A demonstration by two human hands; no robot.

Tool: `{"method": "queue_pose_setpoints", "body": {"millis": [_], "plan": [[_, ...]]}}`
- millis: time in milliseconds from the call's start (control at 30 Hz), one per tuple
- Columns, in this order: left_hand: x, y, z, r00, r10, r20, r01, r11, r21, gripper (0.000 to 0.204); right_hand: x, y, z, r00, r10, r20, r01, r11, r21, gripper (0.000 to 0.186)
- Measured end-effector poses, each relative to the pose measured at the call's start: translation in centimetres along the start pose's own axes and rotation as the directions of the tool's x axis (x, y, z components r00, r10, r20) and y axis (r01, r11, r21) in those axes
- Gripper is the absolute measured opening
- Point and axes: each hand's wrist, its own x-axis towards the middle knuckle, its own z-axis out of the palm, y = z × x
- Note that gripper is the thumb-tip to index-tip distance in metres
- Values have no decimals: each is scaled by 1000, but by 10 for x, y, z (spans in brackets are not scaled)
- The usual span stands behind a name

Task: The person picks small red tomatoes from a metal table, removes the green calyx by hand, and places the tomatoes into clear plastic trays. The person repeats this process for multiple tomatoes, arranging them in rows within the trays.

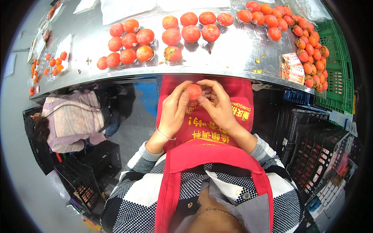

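A round orange-red persimmon point(193, 92) is held in front of my red apron, just below the near edge of the metal table. My left hand point(173, 106) grips its left side with thumb and fingers. My right hand point(218, 103) curls around the opposite side, its thumb touching the lower right of the fruit. Several persimmons point(128, 40) stand in rows on the table ahead, to the left of centre. Another group point(190, 33) lies straight ahead; one nearer persimmon point(173, 54) there shows its leafy green-brown cap.
More persimmons point(309, 49) are heaped at the right end, beside a green plastic crate point(339, 70). A stack of printed red-and-white labels point(293, 68) lies near the table edge point(233, 72). Black crates point(316, 155) stand at my lower right. Another person point(74, 116) is at the left.
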Motion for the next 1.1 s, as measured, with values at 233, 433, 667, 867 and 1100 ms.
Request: {"method": "queue_pose_setpoints", "body": {"millis": [233,433,667,867,1100], "plan": [[2,4,7,977,211,-29,-196,946,258,37,-2,7,-2,957,263,124,-290,876,385,43],[7,1,6,961,274,-45,-255,934,249,30,-3,14,-2,936,330,120,-349,831,433,41],[7,-10,-4,998,43,-42,-41,998,50,27,-4,16,-2,940,315,130,-340,840,422,42],[4,-7,1,989,138,-52,-132,986,104,28,-3,13,1,958,271,99,-288,876,388,40],[9,-14,1,990,118,-75,-118,993,14,29,-4,17,5,977,194,91,-213,923,322,39]]}}
